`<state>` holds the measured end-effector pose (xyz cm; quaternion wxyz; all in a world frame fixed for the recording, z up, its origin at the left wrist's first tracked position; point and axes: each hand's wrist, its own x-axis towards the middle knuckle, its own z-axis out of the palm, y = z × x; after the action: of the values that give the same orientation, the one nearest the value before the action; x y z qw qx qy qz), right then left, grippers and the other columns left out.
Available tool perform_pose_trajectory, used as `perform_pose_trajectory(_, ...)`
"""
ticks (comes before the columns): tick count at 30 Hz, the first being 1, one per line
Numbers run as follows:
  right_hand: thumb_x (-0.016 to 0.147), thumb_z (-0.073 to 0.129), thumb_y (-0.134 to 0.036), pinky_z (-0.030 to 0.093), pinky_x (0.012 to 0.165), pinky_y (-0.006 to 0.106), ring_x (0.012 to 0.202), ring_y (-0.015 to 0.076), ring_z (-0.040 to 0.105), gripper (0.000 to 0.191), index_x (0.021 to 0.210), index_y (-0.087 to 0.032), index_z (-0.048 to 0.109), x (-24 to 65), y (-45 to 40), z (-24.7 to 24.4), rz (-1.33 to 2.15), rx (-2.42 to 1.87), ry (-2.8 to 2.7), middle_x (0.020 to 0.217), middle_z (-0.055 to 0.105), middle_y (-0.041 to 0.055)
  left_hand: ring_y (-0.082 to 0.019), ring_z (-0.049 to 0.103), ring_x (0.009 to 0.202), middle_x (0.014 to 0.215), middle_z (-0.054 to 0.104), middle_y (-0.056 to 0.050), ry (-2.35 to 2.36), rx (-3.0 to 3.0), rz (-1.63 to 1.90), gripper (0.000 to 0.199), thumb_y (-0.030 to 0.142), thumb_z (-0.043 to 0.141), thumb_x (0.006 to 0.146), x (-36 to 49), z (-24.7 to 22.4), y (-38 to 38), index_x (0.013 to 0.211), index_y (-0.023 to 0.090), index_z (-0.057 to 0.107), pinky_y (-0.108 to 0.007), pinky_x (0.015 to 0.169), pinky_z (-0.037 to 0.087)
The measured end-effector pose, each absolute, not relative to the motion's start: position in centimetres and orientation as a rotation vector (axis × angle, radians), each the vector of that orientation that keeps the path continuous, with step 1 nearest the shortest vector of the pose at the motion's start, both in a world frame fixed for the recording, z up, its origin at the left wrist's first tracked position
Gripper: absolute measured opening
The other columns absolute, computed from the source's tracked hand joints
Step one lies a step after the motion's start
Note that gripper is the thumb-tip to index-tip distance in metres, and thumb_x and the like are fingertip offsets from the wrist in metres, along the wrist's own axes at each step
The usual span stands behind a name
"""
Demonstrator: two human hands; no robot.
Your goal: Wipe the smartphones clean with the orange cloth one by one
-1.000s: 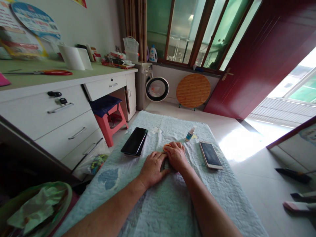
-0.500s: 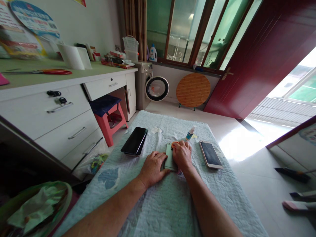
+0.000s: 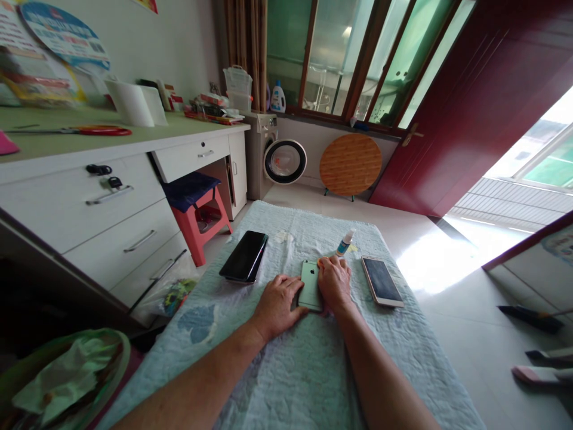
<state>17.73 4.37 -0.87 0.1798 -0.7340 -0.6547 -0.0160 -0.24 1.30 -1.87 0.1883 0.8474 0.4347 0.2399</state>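
A pale phone (image 3: 310,286) lies back up on the light blue quilted cloth (image 3: 286,370). My left hand (image 3: 278,304) grips its left side and lower edge, thumb at the bottom. My right hand (image 3: 335,282) is closed at the phone's right edge, its fingers curled on an orange cloth (image 3: 319,261) that is mostly hidden. Just beyond that hand stands a small spray bottle (image 3: 344,242) with a blue label. A black phone (image 3: 245,257) lies to the left, resting on something thin. Another phone (image 3: 382,280), white-framed with a dark screen, lies to the right.
A red stool (image 3: 199,224) and a white drawer desk (image 3: 120,203) stand at the left. At the lower left is a bin (image 3: 123,352). Farther back are a washing machine (image 3: 259,161) with its door open and a round wooden board (image 3: 350,164).
My right hand has shifted slightly right, uncovering more of the pale phone's back and its logo. Less of the orange cloth shows. My left hand has stayed in place.
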Motion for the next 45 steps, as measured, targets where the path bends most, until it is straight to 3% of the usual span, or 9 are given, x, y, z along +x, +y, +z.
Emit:
perform_pose_trajectory(20,0.098,0.042,-0.027,0.028,0.09,0.033,0.105,0.0209,0.043,0.028,0.118,-0.032,0.061,15.8,4.6,-0.8,0.096,-1.788,-2.124,0.121,0.059,0.0013,-0.029,0.051,0.111,0.114,0.066,-0.004,1.235,2.346,0.65,0.043,0.039,0.074,0.076,-0.1,-1.1,1.0,0.112,0.022,0.06,-0.041,0.097,0.042)
perform_pose_trajectory(31,0.094,0.049,-0.023,0.028,0.085,0.031,0.097,0.0191,0.046,0.021,0.093,-0.027,0.07,15.7,3.5,0.5,0.172,-1.716,-2.22,0.101,0.063,0.0016,-0.031,0.053,0.113,0.121,0.062,-0.008,1.244,2.365,0.681,0.052,0.044,0.071,0.078,-0.2,-1.5,1.1,0.121,0.021,0.054,-0.047,0.1,0.041)
perform_pose_trajectory(39,0.083,0.054,-0.017,0.031,0.079,0.028,0.086,0.016,0.049,0.017,0.08,-0.021,0.07,15.6,2.9,1.2,0.289,-1.576,-2.345,0.086,0.061,0.0017,-0.034,0.046,0.129,0.139,0.047,-0.018,1.251,2.323,0.84,0.089,0.044,0.074,0.075,-0.2,-3.3,1.4,0.144,0.018,0.025,-0.051,0.106,0.039)
perform_pose_trajectory(45,0.079,0.055,-0.016,0.031,0.081,0.028,0.085,0.0159,0.05,0.015,0.072,-0.019,0.068,15.6,2.6,1.3,0.321,-1.513,-2.384,0.08,0.06,0.0012,-0.036,0.044,0.131,0.142,0.044,-0.02,1.222,2.356,0.863,0.092,0.043,0.07,0.079,-0.2,-3.8,1.5,0.148,0.017,0.015,-0.054,0.106,0.038)
